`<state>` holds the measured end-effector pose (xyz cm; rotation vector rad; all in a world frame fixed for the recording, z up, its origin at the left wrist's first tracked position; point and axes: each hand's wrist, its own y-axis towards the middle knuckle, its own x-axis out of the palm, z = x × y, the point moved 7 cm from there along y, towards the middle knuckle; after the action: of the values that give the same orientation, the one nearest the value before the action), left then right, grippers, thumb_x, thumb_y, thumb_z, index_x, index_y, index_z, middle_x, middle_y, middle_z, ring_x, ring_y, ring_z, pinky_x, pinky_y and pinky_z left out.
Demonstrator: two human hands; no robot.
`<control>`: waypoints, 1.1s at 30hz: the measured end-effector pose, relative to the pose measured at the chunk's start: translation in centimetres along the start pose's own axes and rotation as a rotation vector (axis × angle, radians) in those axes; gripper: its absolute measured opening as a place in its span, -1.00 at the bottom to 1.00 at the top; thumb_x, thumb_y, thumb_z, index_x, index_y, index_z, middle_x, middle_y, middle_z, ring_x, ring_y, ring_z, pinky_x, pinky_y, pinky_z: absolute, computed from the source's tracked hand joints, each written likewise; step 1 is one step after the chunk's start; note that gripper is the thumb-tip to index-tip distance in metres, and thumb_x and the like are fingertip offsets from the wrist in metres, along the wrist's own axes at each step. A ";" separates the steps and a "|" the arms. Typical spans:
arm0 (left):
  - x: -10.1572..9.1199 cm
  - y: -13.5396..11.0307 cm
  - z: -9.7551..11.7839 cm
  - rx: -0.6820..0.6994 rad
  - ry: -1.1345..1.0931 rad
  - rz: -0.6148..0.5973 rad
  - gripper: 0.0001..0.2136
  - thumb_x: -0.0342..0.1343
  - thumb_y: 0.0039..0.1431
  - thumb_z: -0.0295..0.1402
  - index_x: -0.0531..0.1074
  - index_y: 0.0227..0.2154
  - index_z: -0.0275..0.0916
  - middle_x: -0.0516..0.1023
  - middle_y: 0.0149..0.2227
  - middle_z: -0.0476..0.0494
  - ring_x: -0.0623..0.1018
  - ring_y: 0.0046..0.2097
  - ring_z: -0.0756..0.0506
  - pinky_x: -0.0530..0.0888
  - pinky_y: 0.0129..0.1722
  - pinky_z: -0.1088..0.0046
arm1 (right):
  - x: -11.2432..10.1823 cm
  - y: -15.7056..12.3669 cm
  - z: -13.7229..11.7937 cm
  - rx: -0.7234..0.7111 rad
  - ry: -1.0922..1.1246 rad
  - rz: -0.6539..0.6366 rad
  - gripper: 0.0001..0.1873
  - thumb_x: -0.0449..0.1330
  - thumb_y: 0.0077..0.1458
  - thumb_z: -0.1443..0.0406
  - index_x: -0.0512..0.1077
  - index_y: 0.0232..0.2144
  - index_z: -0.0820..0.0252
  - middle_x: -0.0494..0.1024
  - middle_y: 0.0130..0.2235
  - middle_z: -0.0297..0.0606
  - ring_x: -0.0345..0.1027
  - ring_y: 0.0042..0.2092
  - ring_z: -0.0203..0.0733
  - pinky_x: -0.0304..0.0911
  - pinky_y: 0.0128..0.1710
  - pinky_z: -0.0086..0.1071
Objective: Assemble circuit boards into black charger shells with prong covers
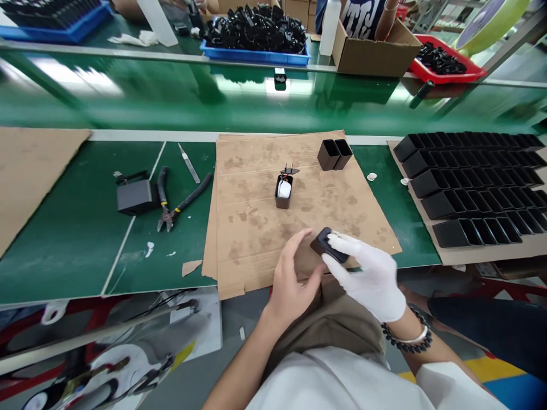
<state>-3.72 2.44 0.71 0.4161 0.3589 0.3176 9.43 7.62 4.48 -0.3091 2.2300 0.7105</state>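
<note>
Now right hand (372,280) pinches the black casing (325,243); open left hand (293,280) touches it.

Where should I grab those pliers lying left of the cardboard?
Best take the pliers by the two black handles, coming from above: they lie flat on the green mat, handles splayed away from you, cutting jaws pointing toward you.

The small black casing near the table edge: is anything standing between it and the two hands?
Nothing visible does. The gloved right hand holds the small black casing directly, fingers lying over its top. The bare left hand is close at its left side, above the cardboard sheet, and no object lies between them.
</note>
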 end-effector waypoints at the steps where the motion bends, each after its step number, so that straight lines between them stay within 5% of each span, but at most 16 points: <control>1: -0.6 -0.1 0.0 0.016 -0.062 0.039 -0.42 0.16 0.31 -0.47 0.16 0.34 -0.12 0.45 0.24 -0.32 0.48 0.30 -0.20 0.47 0.31 0.14 | 0.1 0.4 0.3 0.022 -0.001 -0.020 -0.55 0.32 0.17 0.26 0.54 0.13 0.02 0.67 0.03 -0.21 0.61 0.02 0.00 0.58 0.04 -0.24; 5: -1.7 -0.4 -0.3 0.047 -0.154 0.170 -0.55 0.04 0.36 -0.53 0.27 0.26 -0.13 0.46 0.18 -0.31 0.45 0.30 -0.20 0.46 0.31 0.10 | 0.1 1.5 0.4 0.033 -0.006 -0.041 -0.51 0.36 0.13 0.21 0.53 0.13 0.00 0.65 0.07 -0.19 0.58 0.08 0.02 0.56 0.08 -0.21; 12: -1.3 0.5 0.0 -0.016 -0.061 0.057 -0.61 0.03 0.40 -0.46 0.32 0.25 -0.14 0.47 0.20 -0.30 0.46 0.29 -0.19 0.48 0.28 0.16 | 0.1 0.6 0.3 -0.031 0.014 -0.020 -0.54 0.32 0.17 0.33 0.54 0.12 0.01 0.65 0.07 -0.21 0.61 0.03 -0.04 0.57 0.06 -0.25; 20: -0.3 0.6 1.5 0.234 0.250 0.051 -0.59 -0.03 0.37 -0.57 0.37 0.19 -0.14 0.48 0.19 -0.32 0.44 0.31 -0.23 0.50 0.25 0.10 | -0.4 -0.2 0.4 -0.083 0.059 0.047 -0.61 0.23 0.25 0.39 0.54 0.10 0.05 0.61 0.13 -0.17 0.59 0.08 -0.06 0.57 0.08 -0.25; 23: -0.3 0.4 0.9 0.138 0.178 0.095 -0.62 -0.03 0.38 -0.56 0.32 0.19 -0.18 0.46 0.18 -0.36 0.46 0.28 -0.20 0.52 0.23 0.13 | -1.8 0.1 -0.2 -0.130 0.057 0.079 -0.60 0.26 0.23 0.40 0.54 0.09 0.02 0.66 0.05 -0.25 0.62 0.02 -0.11 0.57 0.06 -0.32; 27: -0.7 0.1 -0.1 0.004 -0.006 0.149 -0.67 0.00 0.39 -0.52 0.29 0.16 -0.19 0.44 0.16 -0.36 0.48 0.26 -0.17 0.54 0.22 0.15 | -3.8 -0.3 -0.3 -0.110 -0.016 0.289 -0.59 0.33 0.17 0.41 0.55 0.07 0.05 0.65 0.07 -0.19 0.63 0.01 -0.08 0.57 0.04 -0.34; 33: -0.6 -0.3 -0.2 0.030 -0.018 0.193 -0.65 0.02 0.38 -0.53 0.30 0.18 -0.20 0.48 0.12 -0.33 0.50 0.24 -0.15 0.53 0.24 0.18 | -1.4 0.3 1.6 0.036 0.057 0.013 -0.69 0.28 0.19 0.36 0.60 -0.01 0.06 0.66 0.05 -0.20 0.61 0.04 -0.03 0.56 0.08 -0.22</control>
<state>-4.24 2.07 0.55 0.4844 0.3070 0.4970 11.23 8.83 4.76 -0.3009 2.2979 0.6759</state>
